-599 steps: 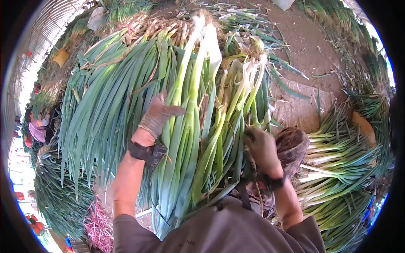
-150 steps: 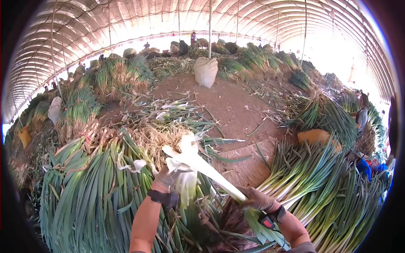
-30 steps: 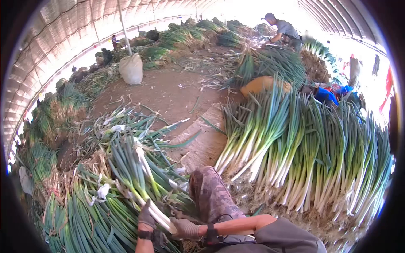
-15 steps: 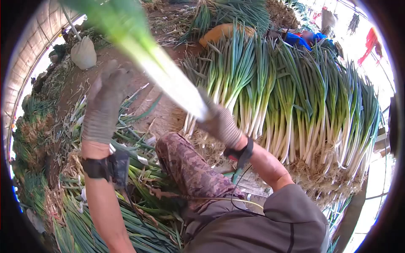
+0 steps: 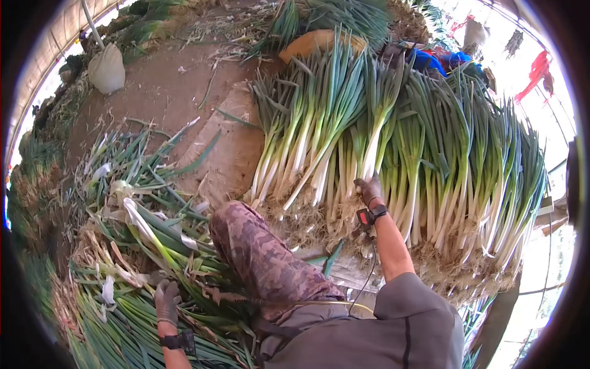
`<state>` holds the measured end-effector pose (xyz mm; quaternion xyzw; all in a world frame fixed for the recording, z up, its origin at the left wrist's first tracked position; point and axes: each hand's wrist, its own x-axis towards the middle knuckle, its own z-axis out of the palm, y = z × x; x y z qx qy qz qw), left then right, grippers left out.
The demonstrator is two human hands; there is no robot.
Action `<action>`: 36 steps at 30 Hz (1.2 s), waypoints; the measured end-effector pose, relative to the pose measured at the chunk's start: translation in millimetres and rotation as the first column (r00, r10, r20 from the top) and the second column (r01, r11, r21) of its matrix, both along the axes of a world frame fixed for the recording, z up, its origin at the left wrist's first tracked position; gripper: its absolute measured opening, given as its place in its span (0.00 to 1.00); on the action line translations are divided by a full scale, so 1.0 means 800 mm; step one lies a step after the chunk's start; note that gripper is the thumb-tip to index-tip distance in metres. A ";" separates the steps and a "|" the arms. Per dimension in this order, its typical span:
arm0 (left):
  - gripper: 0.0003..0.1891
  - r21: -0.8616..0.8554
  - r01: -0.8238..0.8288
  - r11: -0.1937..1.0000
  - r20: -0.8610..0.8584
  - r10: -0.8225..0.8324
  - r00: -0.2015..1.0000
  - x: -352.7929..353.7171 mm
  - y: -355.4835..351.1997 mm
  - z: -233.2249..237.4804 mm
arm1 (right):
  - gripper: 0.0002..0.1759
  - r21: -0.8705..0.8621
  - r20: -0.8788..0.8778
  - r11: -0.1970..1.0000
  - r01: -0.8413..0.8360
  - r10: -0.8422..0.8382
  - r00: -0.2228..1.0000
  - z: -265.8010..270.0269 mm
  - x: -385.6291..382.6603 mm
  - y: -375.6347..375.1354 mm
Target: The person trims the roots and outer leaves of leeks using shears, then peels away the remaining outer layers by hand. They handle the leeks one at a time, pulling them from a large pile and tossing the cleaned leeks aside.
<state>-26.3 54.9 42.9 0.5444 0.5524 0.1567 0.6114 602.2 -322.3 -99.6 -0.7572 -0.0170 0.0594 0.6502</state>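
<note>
My right hand (image 5: pixel 370 189), in a grey-brown work glove, is closed round the white lower stalk of a long green onion (image 5: pixel 372 150). That onion lies on a thick row of green onions (image 5: pixel 424 178), leaves away from me and roots towards me. Low on the left, my left hand (image 5: pixel 166 301), gloved too, rests over a heap of untrimmed green onions (image 5: pixel 141 335). Its fingers are slightly bent and apart, with nothing seen in them. Each wrist wears a dark strap with a small device.
Stripped leaves and peelings (image 5: pixel 153 190) cover the ground left of my camouflage-clad knee (image 5: pixel 264 252). Beyond lie bare soil (image 5: pixel 166 86), a pale sack-like bundle (image 5: pixel 106 69) on a pole, and a yellow-brown sack (image 5: pixel 322 44). A thin hose or cord crosses my lap.
My right hand has carried a green onion rightward and down onto the row. My left hand has dropped from the upper left to the heap beside me.
</note>
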 end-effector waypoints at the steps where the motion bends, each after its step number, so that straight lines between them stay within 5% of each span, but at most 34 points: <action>1: 0.19 -0.022 -0.012 1.000 -0.022 0.012 1.000 -0.018 0.006 -0.025 | 0.39 -0.027 -0.057 0.999 0.037 -0.038 0.998 0.043 -0.026 0.009; 3: 0.21 -0.037 -0.112 0.993 -0.029 0.111 0.993 -0.012 -0.015 -0.006 | 0.33 -0.045 -0.232 0.999 -0.006 -0.004 0.973 0.052 -0.040 0.030; 4: 0.22 0.096 -0.059 0.994 0.098 0.050 0.994 -0.018 -0.012 -0.022 | 0.29 -0.034 -0.360 0.994 -0.100 0.081 0.929 0.027 -0.020 0.018; 5: 0.22 0.064 -0.135 0.989 0.244 0.115 0.963 -0.026 -0.011 -0.040 | 0.23 -0.037 -0.378 0.986 -0.165 0.139 0.915 0.002 -0.004 0.014; 7: 0.25 0.123 -0.130 0.984 0.157 0.110 0.981 -0.039 -0.005 -0.067 | 0.23 0.059 -0.300 0.991 -0.117 0.130 0.945 -0.010 -0.005 0.031; 9: 0.20 0.133 -0.001 0.991 -0.132 0.018 0.991 -0.025 -0.012 -0.049 | 0.28 -0.212 -0.227 0.958 -0.196 0.147 0.963 -0.046 0.024 0.008; 10: 0.23 0.331 0.117 0.936 -0.380 0.019 0.925 -0.033 -0.017 -0.089 | 0.31 -0.385 -0.174 0.879 -0.282 0.231 0.957 -0.075 0.051 0.017; 12: 0.27 0.302 0.115 0.946 -0.369 0.004 0.929 -0.035 -0.014 -0.118 | 0.32 -0.681 -0.088 0.692 -0.238 0.245 0.966 -0.025 0.015 0.034; 14: 0.26 0.253 0.092 0.963 -0.400 0.018 0.916 -0.012 -0.010 -0.103 | 0.35 -0.834 0.310 0.527 0.165 0.200 0.929 -0.025 0.011 0.064; 16: 0.28 0.324 0.066 0.944 -0.430 0.085 0.899 0.004 -0.006 -0.105 | 0.33 -0.642 0.055 0.717 -0.271 0.396 0.916 0.023 0.015 0.110; 18: 0.29 0.423 0.068 0.904 -0.458 0.149 0.876 0.017 0.004 -0.117 | 0.26 -0.232 0.030 0.827 -0.512 0.532 0.846 0.139 -0.095 0.214; 21: 0.32 0.280 0.012 0.960 -0.524 0.143 0.840 0.033 0.014 -0.114 | 0.19 -0.205 0.110 0.554 -0.807 0.832 0.543 0.243 -0.249 0.331; 23: 0.30 0.229 -0.032 0.973 -0.556 0.157 0.816 0.038 0.016 -0.106 | 0.17 -0.156 -0.107 0.251 -0.955 0.957 0.269 0.258 -0.341 0.395; 26: 0.28 0.225 -0.099 0.969 -0.345 0.174 0.922 0.025 0.012 -0.117 | 0.19 -0.417 -0.147 -0.106 -0.903 0.988 -0.048 0.200 -0.450 0.486; 30: 0.21 0.233 -0.260 0.937 0.182 0.220 0.958 0.003 -0.006 -0.132 | 0.36 -0.733 -0.134 -0.064 -0.677 0.990 0.051 0.103 -0.552 0.561; 31: 0.20 0.157 -0.288 0.945 0.222 0.251 0.942 0.003 -0.016 -0.088 | 0.41 -0.765 -0.141 -0.060 -0.641 0.987 0.076 0.104 -0.568 0.564; 34: 0.21 0.132 -0.306 0.943 0.183 0.280 0.942 -0.004 -0.027 -0.079 | 0.41 -0.735 -0.261 -0.137 -0.664 0.961 0.090 0.117 -0.595 0.574; 36: 0.22 0.133 -0.269 0.954 0.211 0.237 0.948 -0.005 -0.038 -0.068 | 0.39 -0.687 -0.228 -0.088 -0.721 0.969 0.099 0.089 -0.596 0.582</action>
